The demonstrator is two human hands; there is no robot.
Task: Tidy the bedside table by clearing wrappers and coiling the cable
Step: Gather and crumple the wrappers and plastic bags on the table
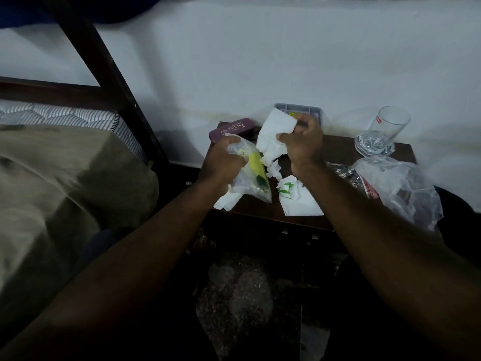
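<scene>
Over the dark wooden bedside table (335, 148), my left hand (221, 162) is shut on a clear plastic wrapper with a yellow and green print (253, 175). My right hand (302, 142) is shut on a crumpled white paper (273, 131), lifted above the tabletop. A small crumpled scrap (274, 170), a white wrapper with green marks (287, 190) and a flat white paper (303, 204) lie on the table below the hands. Another white paper (227, 200) hangs over the front left edge. No cable shows.
A purple glasses case (230, 131) lies at the back left, a grey tray (299, 109) leans on the wall. A glass tumbler (382, 134) stands back right, above a large clear plastic bag (400, 188) and a foil wrapper (346, 174). The bed (52, 178) is left.
</scene>
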